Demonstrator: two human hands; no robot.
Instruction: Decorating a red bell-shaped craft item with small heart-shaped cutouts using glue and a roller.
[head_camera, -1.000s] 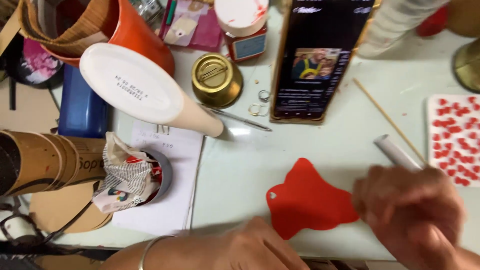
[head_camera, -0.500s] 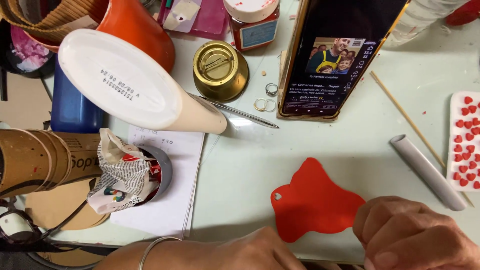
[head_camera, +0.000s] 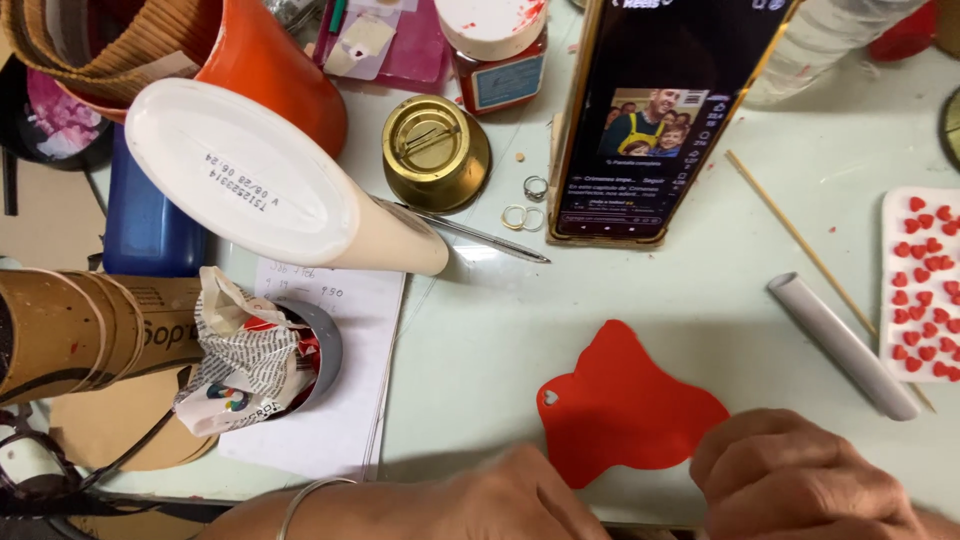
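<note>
My left hand (head_camera: 500, 500) and right hand (head_camera: 800, 480) rest apart by the flat red clay sheet (head_camera: 625, 405); I cannot tell if they hold anything. One heart hole is cut, and many small red hearts (head_camera: 925, 285) already lie right of my right hand.

Counts on the worktop (head_camera: 640, 300):
- Flat red sheet (head_camera: 625, 405) with one small heart-shaped hole: 1.
- Hands: 2, left hand (head_camera: 500, 500) and right hand (head_camera: 800, 480).
- Grey roller tube (head_camera: 840, 345): 1.
- Thin wooden skewer (head_camera: 800, 240): 1.
- Phone (head_camera: 660, 110), propped: 1.
- Small rings (head_camera: 525, 205): 3.
- Gold tin (head_camera: 435, 150): 1.
- White tray (head_camera: 920, 280) of tiny red hearts: 1; hearts too many to count surely.
- Red-lidded-jar (head_camera: 495, 50): 1.
</note>
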